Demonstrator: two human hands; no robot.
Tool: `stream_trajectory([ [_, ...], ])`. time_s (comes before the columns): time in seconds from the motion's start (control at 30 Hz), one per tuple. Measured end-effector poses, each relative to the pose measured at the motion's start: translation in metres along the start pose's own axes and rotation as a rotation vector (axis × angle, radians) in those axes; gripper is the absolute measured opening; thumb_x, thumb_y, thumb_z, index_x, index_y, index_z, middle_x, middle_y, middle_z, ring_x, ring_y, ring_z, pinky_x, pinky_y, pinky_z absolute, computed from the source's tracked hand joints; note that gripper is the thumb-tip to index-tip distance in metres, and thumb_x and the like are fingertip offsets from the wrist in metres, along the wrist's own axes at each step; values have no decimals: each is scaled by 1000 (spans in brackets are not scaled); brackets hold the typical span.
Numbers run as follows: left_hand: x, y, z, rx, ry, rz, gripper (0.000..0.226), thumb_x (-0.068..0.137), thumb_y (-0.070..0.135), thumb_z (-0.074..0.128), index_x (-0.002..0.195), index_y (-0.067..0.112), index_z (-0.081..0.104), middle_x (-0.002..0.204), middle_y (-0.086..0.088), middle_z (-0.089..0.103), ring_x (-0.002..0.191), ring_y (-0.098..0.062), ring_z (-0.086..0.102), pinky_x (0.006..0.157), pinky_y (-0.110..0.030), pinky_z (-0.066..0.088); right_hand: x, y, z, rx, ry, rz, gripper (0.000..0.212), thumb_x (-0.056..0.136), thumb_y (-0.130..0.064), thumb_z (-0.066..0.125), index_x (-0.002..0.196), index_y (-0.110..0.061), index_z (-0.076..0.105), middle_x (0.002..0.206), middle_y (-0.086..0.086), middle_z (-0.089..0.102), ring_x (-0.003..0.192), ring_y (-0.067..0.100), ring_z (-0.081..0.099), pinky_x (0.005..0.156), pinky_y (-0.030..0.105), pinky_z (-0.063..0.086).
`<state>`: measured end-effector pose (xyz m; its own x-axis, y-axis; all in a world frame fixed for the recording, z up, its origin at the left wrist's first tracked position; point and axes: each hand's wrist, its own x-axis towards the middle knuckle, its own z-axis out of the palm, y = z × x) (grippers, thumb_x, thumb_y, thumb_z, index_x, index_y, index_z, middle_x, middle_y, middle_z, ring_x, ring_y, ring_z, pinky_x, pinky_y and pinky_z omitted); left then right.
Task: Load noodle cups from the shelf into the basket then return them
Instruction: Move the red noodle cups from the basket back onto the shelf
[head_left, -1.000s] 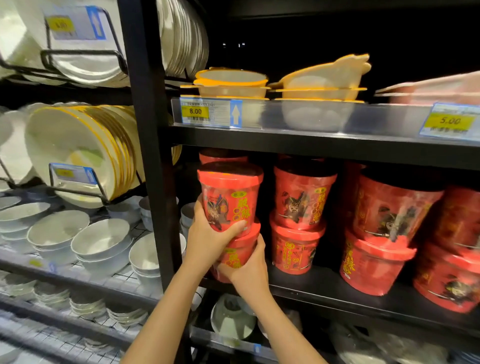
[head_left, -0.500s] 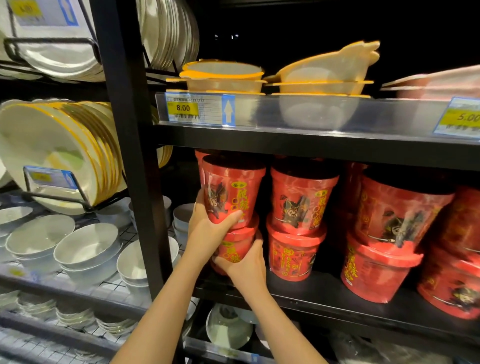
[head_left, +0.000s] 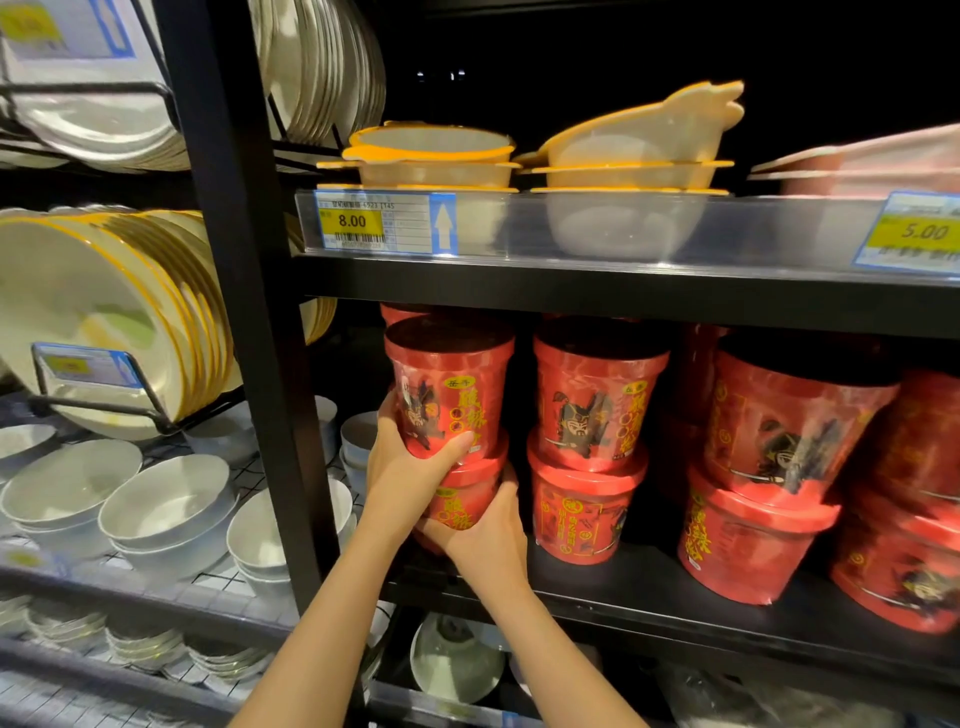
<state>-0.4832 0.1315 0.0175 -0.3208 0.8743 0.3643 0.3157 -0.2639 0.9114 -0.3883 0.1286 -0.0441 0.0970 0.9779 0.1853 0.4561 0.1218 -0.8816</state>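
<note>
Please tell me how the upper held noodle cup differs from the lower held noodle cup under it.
The upper held cup is gripped by the left hand and shows a warrior picture; the lower held cup is gripped by the right hand and is mostly hidden. The upper held cup sits on top, with its dark lid in view; the lower held cup shows only a red lid rim. Both are red with yellow characters.

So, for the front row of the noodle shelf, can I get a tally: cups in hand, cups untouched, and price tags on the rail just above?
Cups in hand: 2 (upper cup in left hand, lower cup in right hand)
Untouched cups: 6
Price tags: 2
Total: 10
</note>
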Motion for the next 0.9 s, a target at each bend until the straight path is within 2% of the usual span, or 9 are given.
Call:
stream_trajectory([
  [0.3,1,0,-4,14,-29,-1,87,73,36,75,142,24,24,129,2,47,116,-18,50,94,-35,44,-2,-1,-1,-16,-26,-10,105,59,-49,81,138,-22,18,133,0,41,121,24,49,95,39,46],
  [0.4,2,-1,-3,32,-35,-11,88,73,39,75,142,24,23,132,-2,46,119,-21,49,97,-40,45,-4,-3,-5,2,-63,-7,103,63,-43,82,140,-18,18,135,2,40,124,24,46,98,37,44],
  [0.5,-1,-2,-4,73,-44,-24,83,73,41,74,138,19,28,132,-7,47,119,-23,49,94,-37,45,-6,-2,-12,-46,-112,-11,90,70,-38,79,136,-12,24,132,6,41,123,25,46,99,37,43],
  [0.63,-12,-2,-7,206,-10,86,79,75,38,74,137,10,34,135,-12,43,128,-26,38,104,-42,37,-17,-2,-26,-208,-87,-6,67,86,-36,64,140,-13,32,136,7,41,125,25,45,98,34,40],
  [0.7,-24,-1,-14,301,53,192,67,78,29,72,133,5,42,129,-16,48,124,-27,38,97,-35,36,-29,-2,-39,-303,-43,-2,53,89,-36,57,136,-18,41,133,5,46,121,24,49,94,33,42],
  [0.77,-42,0,-20,403,64,319,49,80,24,68,121,4,51,115,-16,52,112,-28,46,86,-33,39,-46,-1,-52,-376,6,-12,45,91,-36,55,131,-21,46,129,3,50,119,22,50,91,34,43],
  [0.9,-94,-5,-17,632,-95,510,35,77,18,67,107,3,57,97,-15,57,87,-35,58,66,-42,49,-94,11,-86,-536,124,-50,40,93,-37,50,129,-22,45,126,0,51,119,19,47,86,32,44],
])
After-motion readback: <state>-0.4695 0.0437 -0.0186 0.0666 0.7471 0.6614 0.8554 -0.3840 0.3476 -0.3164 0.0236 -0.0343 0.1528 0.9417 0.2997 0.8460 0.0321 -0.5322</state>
